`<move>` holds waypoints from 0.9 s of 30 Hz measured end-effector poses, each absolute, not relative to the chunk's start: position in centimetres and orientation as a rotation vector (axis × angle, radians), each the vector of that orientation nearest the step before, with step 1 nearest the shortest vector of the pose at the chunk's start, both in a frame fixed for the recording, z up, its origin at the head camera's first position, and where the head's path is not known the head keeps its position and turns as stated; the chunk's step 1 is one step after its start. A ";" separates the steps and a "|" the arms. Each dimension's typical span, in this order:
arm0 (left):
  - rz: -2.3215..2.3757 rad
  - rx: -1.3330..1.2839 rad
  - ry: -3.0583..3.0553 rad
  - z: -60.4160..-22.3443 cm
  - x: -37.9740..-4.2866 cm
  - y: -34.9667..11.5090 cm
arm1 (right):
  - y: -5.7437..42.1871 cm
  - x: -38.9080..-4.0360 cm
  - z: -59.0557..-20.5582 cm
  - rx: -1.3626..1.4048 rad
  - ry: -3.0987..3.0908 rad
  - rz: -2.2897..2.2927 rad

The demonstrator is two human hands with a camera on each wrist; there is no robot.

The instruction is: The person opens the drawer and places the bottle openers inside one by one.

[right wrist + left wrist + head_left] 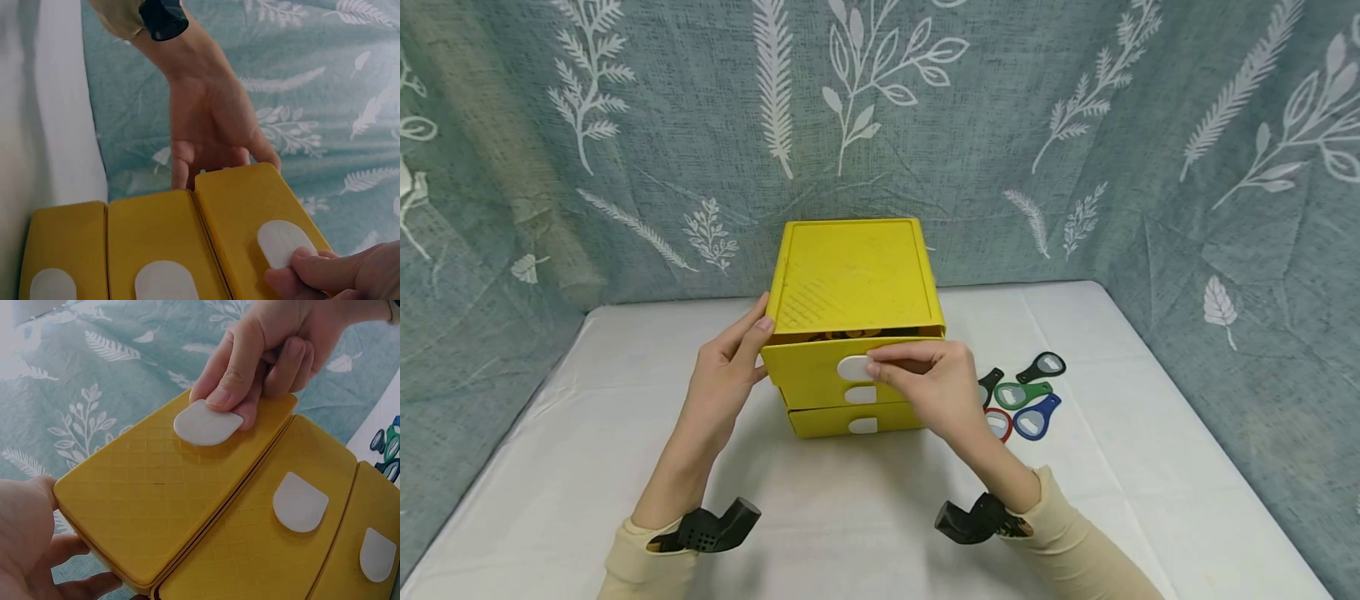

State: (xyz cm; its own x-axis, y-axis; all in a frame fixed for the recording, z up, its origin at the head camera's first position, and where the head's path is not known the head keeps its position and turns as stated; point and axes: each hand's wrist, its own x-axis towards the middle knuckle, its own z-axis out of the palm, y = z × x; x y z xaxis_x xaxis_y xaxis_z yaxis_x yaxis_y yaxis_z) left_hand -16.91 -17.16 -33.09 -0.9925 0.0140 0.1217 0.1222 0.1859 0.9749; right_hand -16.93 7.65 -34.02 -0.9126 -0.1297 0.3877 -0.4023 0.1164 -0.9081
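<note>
A yellow three-drawer box [853,275] stands on the table. My right hand [928,383] pinches the white handle [852,367] of its top drawer [801,367] between thumb and fingers. That drawer sticks out a little past the two below, and dark and yellow bits show through the narrow gap under the lid. At the box's left side rests my left hand [730,358], thumb by the front upper corner and fingers stretched along the side wall. In the left wrist view the lower drawers' white handles [300,502] face forward, untouched.
Several bottle openers lie right of the box, among them a green one [1022,394], a blue one [1036,418] and a black one [1042,366]. A white cloth [625,400] covers the table. Behind it hangs a leaf-patterned blue-green curtain [700,125].
</note>
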 end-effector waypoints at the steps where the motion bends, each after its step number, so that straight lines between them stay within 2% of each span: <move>1: -1.949 -0.131 -2.352 -33.1 -16.9 -17.1 | 7.6 -17.0 -34.0 0.530 -2.179 1.873; 17: -1.996 -0.150 -2.313 -32.8 -16.9 -17.0 | 7.2 -18.0 -34.1 0.514 -2.122 1.862; 27: -1.986 -0.144 -2.307 -32.8 -17.0 -16.9 | 6.8 -16.3 -31.2 0.517 -2.136 1.837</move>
State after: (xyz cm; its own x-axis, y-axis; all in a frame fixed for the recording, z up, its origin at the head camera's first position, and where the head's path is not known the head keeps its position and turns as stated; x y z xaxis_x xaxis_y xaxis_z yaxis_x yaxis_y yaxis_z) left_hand -16.99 -16.95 -32.78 -0.9912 0.0105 0.1323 0.1323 0.1480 0.9801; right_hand -16.30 6.84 -31.17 -0.8978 -0.0887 0.4314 -0.4398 0.1290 -0.8888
